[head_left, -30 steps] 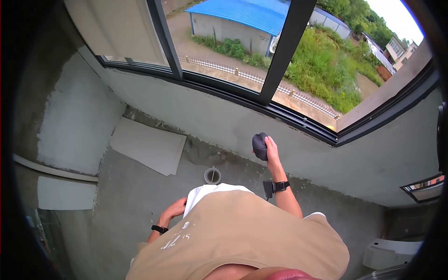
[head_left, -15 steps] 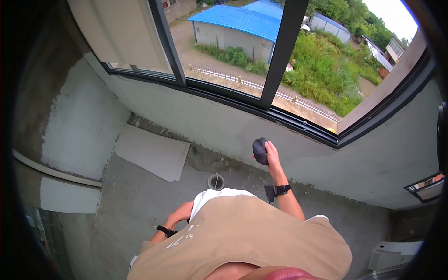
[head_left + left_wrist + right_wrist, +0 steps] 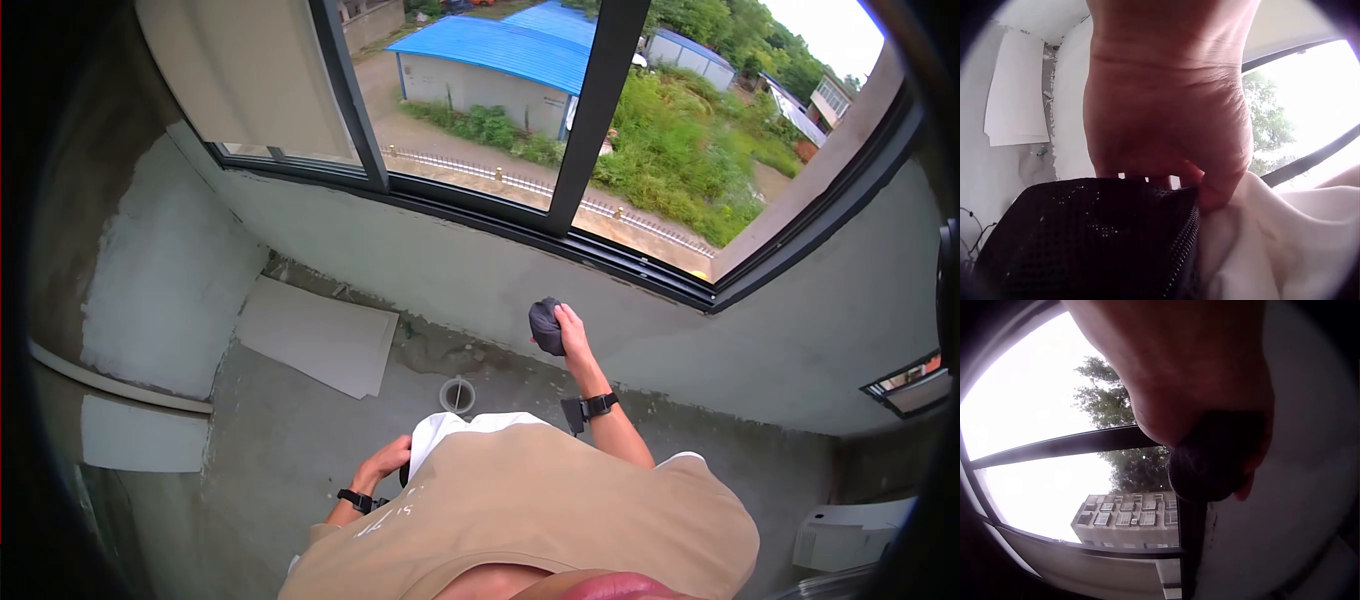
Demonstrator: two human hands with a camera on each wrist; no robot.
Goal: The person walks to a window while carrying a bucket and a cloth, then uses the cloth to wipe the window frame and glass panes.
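Note:
My right hand (image 3: 574, 332) is raised in front of the wall below the window and grips a bunched dark grey cloth (image 3: 544, 326). In the right wrist view the cloth (image 3: 1210, 462) shows as a dark rounded lump under the palm, with fingertips curled at its far side. Low by the waist, my left hand (image 3: 384, 460) holds the top edge of a black mesh pouch (image 3: 1097, 237) with a zipper along its side. Its fingers pass behind that edge and are mostly hidden. White fabric (image 3: 1272, 237) hangs right beside the pouch.
A dark-framed window (image 3: 565, 222) runs above the pale wall (image 3: 450, 250). On the concrete floor stands a round bucket (image 3: 457, 396) with a thin stick in it. White boards (image 3: 315, 335) lie along the wall at left. A white object (image 3: 850, 535) stands at far right.
The cloth in my right hand has shifted slightly left and down in the head view. My left hand stays by the waist, with a dark edge of the pouch now showing beside it.

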